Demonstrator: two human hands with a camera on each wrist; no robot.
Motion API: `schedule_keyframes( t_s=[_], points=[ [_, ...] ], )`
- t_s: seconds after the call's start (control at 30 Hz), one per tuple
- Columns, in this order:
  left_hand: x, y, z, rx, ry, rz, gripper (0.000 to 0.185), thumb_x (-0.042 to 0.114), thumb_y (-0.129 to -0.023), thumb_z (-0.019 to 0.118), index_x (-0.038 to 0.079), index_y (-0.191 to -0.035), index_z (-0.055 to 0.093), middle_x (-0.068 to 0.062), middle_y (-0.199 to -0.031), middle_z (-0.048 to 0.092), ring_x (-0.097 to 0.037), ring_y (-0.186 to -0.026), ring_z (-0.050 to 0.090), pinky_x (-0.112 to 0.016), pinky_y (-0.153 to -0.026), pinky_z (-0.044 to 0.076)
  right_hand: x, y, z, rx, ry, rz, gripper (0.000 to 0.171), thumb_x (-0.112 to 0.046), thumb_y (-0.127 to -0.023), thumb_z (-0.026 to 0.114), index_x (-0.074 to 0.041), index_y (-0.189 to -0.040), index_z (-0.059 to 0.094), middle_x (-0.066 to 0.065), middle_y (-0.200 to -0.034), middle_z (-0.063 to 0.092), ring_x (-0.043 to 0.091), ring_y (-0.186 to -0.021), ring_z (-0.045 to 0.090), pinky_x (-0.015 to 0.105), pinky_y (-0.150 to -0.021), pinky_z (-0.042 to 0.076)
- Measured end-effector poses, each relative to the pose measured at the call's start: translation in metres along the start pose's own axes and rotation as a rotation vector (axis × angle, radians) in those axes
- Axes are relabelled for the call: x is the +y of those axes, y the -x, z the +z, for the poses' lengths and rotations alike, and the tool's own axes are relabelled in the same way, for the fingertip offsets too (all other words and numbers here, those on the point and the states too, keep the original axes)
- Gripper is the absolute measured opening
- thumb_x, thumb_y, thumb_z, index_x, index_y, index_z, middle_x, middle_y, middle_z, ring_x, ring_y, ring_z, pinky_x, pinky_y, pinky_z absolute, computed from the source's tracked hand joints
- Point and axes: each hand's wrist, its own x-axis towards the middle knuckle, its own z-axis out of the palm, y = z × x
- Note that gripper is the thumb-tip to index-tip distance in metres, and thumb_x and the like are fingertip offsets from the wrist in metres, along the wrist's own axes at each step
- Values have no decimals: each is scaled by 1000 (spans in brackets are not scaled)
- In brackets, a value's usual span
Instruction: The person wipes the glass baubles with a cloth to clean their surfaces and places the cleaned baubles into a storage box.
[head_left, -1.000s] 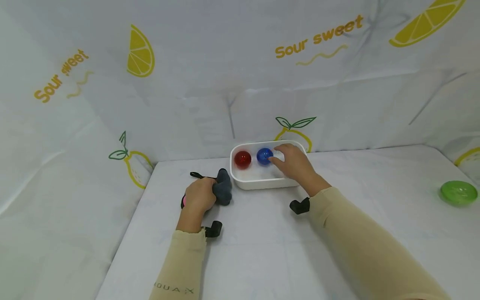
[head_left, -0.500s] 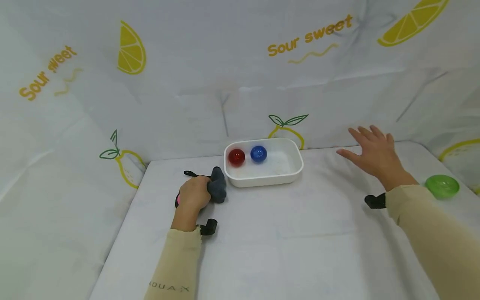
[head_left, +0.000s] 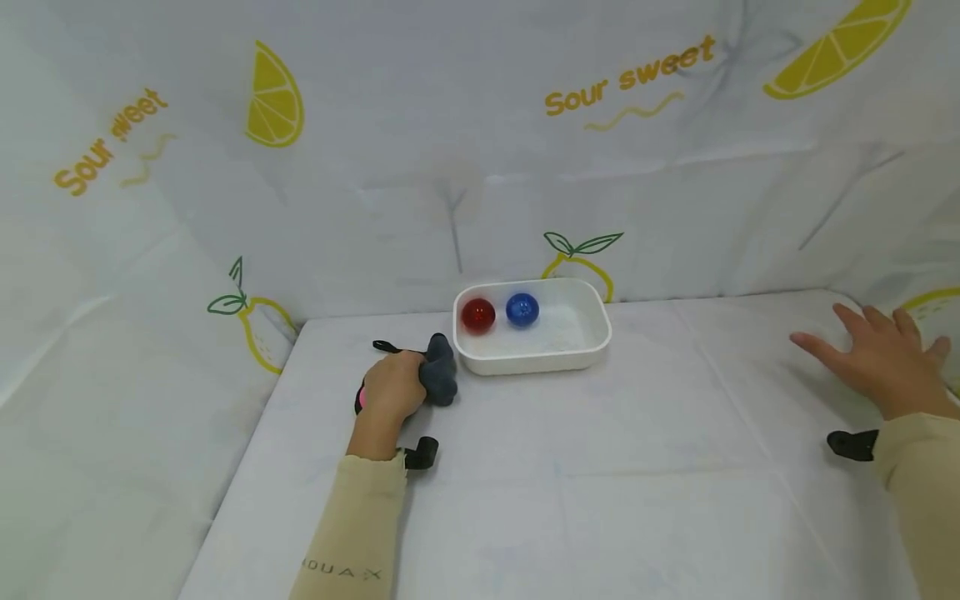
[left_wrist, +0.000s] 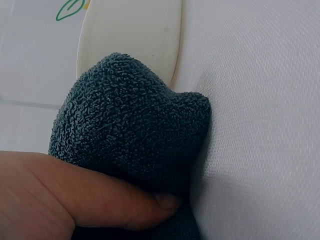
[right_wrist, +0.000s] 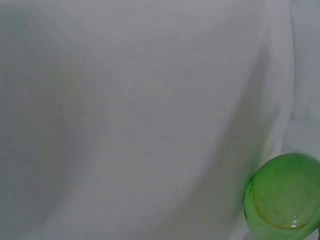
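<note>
My left hand grips a dark grey knitted cloth on the white table, just left of a white tray; the left wrist view shows my thumb pressed into the cloth. A red ball and a blue ball lie in the tray's far left part. My right hand hovers at the far right with fingers spread, holding nothing. A green ball shows in the right wrist view; my hand hides it in the head view.
White cloth printed with lemons and "Sour sweet" covers the table and the walls around it. Something pink and a black strap peek out beside my left hand. Wrist cameras sit on both cuffs.
My right hand left the tray and swept right across the table to the far right edge, over the green ball. The left hand kept its grip on the cloth.
</note>
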Motion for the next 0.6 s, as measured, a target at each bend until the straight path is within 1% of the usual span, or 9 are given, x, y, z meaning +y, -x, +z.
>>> schedule_keyframes(
  t_s=[0.07,0.1,0.2,0.27,0.3,0.33,0.43,0.5,0.6],
  points=[
    [2,0,1,-2,-3,3,34,-1,-80,68,17,-107,75,-9,-107,73,-28,-94,67,-48,-79,55,10,5,4,-2,-4,8,97,-68,-93,43,0,-155,11,40,-152,9,64,-138,-13,87,-91,-11],
    [2,0,1,-2,-4,7,33,-1,-79,68,17,-106,75,-9,-106,73,-27,-93,67,-48,-78,55,14,7,5,-2,-5,9,97,-67,-93,43,2,-154,11,42,-151,10,64,-137,-10,86,-95,-11],
    [5,0,1,2,-7,23,32,-2,-79,67,17,-104,75,-9,-105,73,-27,-91,67,-47,-76,55,22,12,6,1,33,1,99,-65,-95,42,10,-151,13,45,-147,15,64,-136,4,76,-107,-10],
    [6,-1,1,6,-11,29,32,-2,-79,67,17,-102,75,-8,-103,73,-26,-90,67,-47,-74,55,26,15,4,-5,61,14,100,-66,-95,39,14,-148,13,46,-145,17,62,-135,9,69,-112,-10],
    [6,-1,1,8,-10,32,31,-2,-79,67,17,-101,75,-8,-103,73,-26,-90,67,-47,-74,55,27,16,4,-8,69,31,102,-67,-95,38,16,-147,12,47,-145,17,62,-135,9,67,-114,-8],
    [7,-1,0,10,-10,34,31,-2,-79,67,17,-101,75,-8,-103,73,-26,-90,67,-46,-74,55,28,17,3,-13,80,53,104,-69,-94,37,17,-147,13,47,-145,16,62,-134,10,67,-114,-7],
    [7,-1,0,15,-13,34,31,-3,-79,67,18,-101,75,-8,-104,73,-26,-92,67,-47,-76,55,30,20,3,-47,96,129,109,-74,-91,34,16,-146,10,46,-147,11,66,-134,6,70,-113,-2],
    [7,0,-1,14,-14,32,32,-3,-79,67,18,-102,75,-8,-105,73,-27,-94,67,-47,-77,55,32,20,4,-62,111,171,112,-76,-90,34,18,-145,11,46,-147,11,69,-131,9,71,-112,4],
    [6,0,-1,9,-18,26,34,-3,-79,66,18,-105,75,-8,-107,73,-28,-97,67,-48,-80,55,36,19,6,-106,119,231,116,-79,-88,34,19,-145,8,46,-146,12,68,-130,15,70,-111,14]
  ],
)
